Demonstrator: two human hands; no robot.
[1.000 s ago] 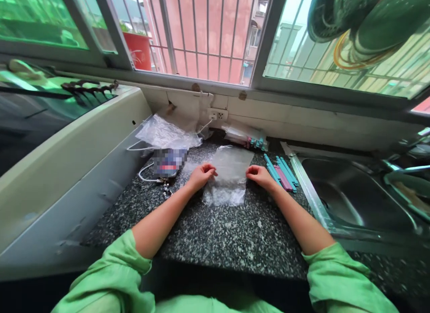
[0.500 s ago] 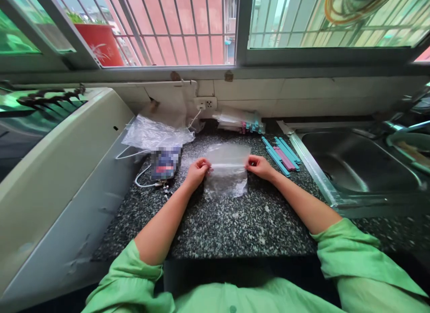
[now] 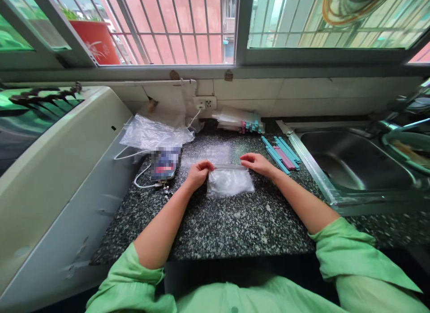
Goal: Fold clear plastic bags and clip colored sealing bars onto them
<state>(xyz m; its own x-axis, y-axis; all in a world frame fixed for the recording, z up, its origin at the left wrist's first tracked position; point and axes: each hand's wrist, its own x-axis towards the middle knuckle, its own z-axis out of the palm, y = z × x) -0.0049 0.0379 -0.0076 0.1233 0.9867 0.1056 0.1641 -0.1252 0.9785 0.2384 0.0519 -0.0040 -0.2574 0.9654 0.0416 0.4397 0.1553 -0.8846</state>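
A clear plastic bag [image 3: 230, 182] lies folded on the dark speckled counter, its straight folded edge facing away from me. My left hand [image 3: 199, 173] pinches the bag at the left end of that edge. Over its right end, my right hand [image 3: 257, 163] has its fingers stretched out and holds nothing; whether a fingertip touches the plastic I cannot tell. To the right of my right hand lie several blue and pink sealing strips [image 3: 284, 154], side by side.
Further back sits a pile of clear bags fitted with strips [image 3: 239, 120]. Left of my hands are a crumpled plastic bag [image 3: 154, 132] and a phone [image 3: 164, 163] with a white cable. A metal sink [image 3: 356, 156] is at right, a white appliance [image 3: 63, 183] at left.
The bag has gone from spread out, held at both sides, to folded over toward me. My right hand has let go of its side and its fingers have straightened.
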